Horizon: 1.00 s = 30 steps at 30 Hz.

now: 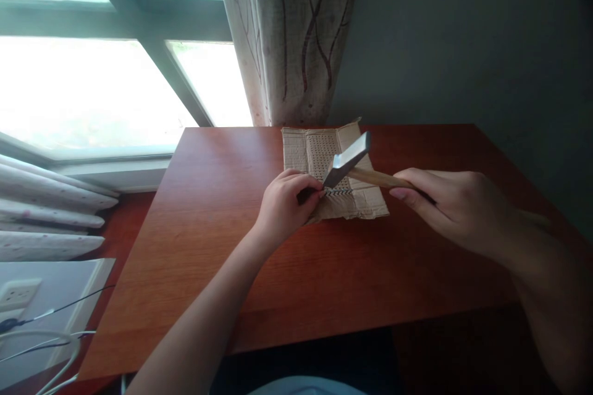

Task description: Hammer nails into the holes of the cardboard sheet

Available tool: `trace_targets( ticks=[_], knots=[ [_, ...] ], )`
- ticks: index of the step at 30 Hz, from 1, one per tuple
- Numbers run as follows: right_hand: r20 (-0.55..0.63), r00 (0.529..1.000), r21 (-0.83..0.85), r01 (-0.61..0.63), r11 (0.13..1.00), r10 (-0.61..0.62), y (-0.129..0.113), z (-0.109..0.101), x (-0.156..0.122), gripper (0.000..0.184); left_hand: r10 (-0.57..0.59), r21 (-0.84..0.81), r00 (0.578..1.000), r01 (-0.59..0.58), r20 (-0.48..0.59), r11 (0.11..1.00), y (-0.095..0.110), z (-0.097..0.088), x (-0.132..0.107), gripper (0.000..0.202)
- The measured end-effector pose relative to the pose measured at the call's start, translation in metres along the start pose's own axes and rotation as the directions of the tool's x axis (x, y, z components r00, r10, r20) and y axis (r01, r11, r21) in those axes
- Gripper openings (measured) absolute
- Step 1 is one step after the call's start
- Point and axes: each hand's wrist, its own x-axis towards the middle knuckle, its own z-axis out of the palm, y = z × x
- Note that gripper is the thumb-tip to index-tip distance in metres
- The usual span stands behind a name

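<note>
My right hand [451, 203] is closed round the wooden handle of a hammer [354, 157]. The hammer's metal head is tilted above a creased piece of cardboard [370, 197], its lower end close to my left fingertips. My left hand [291, 200] has thumb and forefinger pinched together at the cardboard's left front; what lies between them is too small to make out. Rows of small dark holes or dots mark the cardboard's middle panel [319, 148]. Nearer me runs a short row of dark, slanted marks or small pieces [340, 192].
The cardboard lies on a reddish-brown wooden table [208, 228] against the wall. Behind the table hangs a patterned curtain [296, 31], with a window [83, 86] to the left. Cables [60, 339] and a wall socket [19, 294] are at lower left.
</note>
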Motion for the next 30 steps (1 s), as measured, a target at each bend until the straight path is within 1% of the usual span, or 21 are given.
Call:
trace_targets(
  ticks=[2, 6, 11, 13, 16, 23, 30],
  knots=[
    [0.004, 1.000, 0.009, -0.002, 1.000, 0.002, -0.0001, 0.0002, -0.0006, 0.032, -0.003, 0.005, 1.000, 0.003, 0.003, 1.000, -0.0001, 0.0001, 0.0001, 0.005],
    [-0.039, 0.999, 0.069, -0.029, 0.997, 0.032, -0.0010, 0.0005, -0.0021, 0.030, 0.001, 0.001, 1.000, -0.001, -0.002, 1.000, 0.0008, -0.0002, 0.0004, 0.005],
    [0.028, 0.999, 0.028, -0.038, 0.999, 0.037, -0.0001, 0.0066, -0.0029, 0.029, -0.008, 0.023, 1.000, 0.008, 0.011, 1.000, 0.0007, -0.0008, 0.0000, 0.005],
    [0.013, 0.999, 0.016, -0.031, 0.999, 0.031, 0.0002, 0.0065, -0.0030, 0.029, -0.010, 0.021, 1.000, 0.010, 0.016, 1.000, 0.0003, -0.0010, 0.0001, 0.005],
    [-0.010, 1.000, 0.045, -0.028, 0.999, 0.028, 0.0000, 0.0038, -0.0035, 0.028, -0.014, 0.026, 1.000, 0.013, 0.022, 1.000, 0.0000, -0.0010, 0.0005, 0.005],
    [0.029, 0.999, 0.031, -0.039, 0.999, 0.038, 0.0027, 0.0064, -0.0045, 0.028, -0.020, 0.025, 1.000, 0.019, 0.022, 0.999, 0.0026, -0.0014, 0.0007, 0.005],
    [0.027, 0.999, 0.044, -0.039, 0.998, 0.038, 0.0027, 0.0049, -0.0029, 0.027, -0.029, -0.028, 0.999, 0.030, 0.018, 0.999, 0.0023, -0.0028, 0.0007, 0.004]
  ],
)
